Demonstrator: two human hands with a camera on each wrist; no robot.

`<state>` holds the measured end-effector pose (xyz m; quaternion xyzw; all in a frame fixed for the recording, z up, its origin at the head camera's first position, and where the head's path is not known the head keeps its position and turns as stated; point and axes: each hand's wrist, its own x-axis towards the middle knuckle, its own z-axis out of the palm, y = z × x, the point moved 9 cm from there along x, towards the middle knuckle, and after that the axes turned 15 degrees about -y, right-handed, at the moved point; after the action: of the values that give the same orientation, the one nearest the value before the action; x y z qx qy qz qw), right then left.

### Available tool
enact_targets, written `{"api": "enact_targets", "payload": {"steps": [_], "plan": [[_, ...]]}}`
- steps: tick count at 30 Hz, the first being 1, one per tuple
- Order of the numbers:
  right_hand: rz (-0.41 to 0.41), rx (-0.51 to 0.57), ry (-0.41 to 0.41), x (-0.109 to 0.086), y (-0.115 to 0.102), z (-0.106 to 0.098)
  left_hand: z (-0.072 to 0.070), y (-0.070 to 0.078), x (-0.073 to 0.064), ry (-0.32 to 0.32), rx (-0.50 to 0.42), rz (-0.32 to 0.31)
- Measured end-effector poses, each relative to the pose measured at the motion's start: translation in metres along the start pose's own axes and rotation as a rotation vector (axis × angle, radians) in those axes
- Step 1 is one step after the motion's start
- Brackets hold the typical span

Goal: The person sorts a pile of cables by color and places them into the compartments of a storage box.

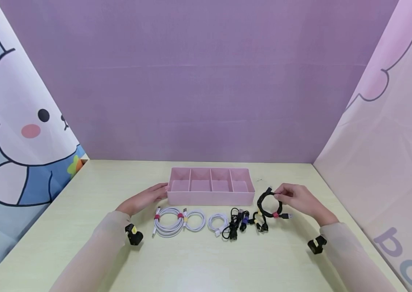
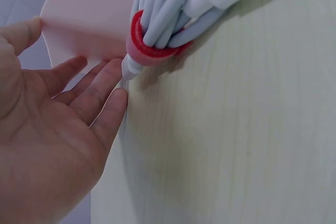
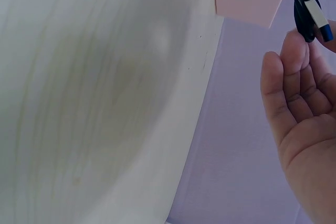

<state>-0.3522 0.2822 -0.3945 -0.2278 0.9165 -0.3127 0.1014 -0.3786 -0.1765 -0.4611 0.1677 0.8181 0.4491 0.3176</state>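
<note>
Purple cloth backdrop (image 1: 198, 89) behind pale wood-grain table (image 1: 206, 267), w/ cartoon-print panel (image 1: 27, 109) at L side & pinkish panel w/ lettering (image 1: 384, 162) at R. Near table's far edge, pink box (image 1: 211, 199), long side facing front, 4 compartments in a row. Hands well apart, one per side of box, both in light sleeves w/ small black cams at wrists. L hand (image 1: 145, 200) at box's L end: thumb at edge, fingers extended & loosely spread, touching end wall, per L wrist view. R hand (image 1: 297, 198) just past box's R end, black cable coil (image 1: 260, 206) pinched btwn thumb & fingers, red tie low on coil, connector ends poking out top & R. Can't tell if coil touches table or not. In front of box, L to R: big white coil (image 1: 169, 235) w/ red ties, near L fingertips; smaller white coil (image 1: 203, 221) w/ yellow tie, right beside it; third white coil (image 1: 218, 215), a bit apart; black cable bundle (image 1: 233, 228); purple-tied black cable (image 1: 244, 221), close by; yellow-tied black cable (image 1: 263, 227), just below held coil in head view. Connector details on dark bundles too small to tell.
</note>
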Motion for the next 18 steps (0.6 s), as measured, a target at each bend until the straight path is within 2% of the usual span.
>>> {"api": "enact_targets", "payload": {"steps": [18], "plan": [[-0.030,0.044,0.062,0.011,-0.007,-0.002,-0.001,-0.004,0.002,0.002,-0.008,-0.009]]}}
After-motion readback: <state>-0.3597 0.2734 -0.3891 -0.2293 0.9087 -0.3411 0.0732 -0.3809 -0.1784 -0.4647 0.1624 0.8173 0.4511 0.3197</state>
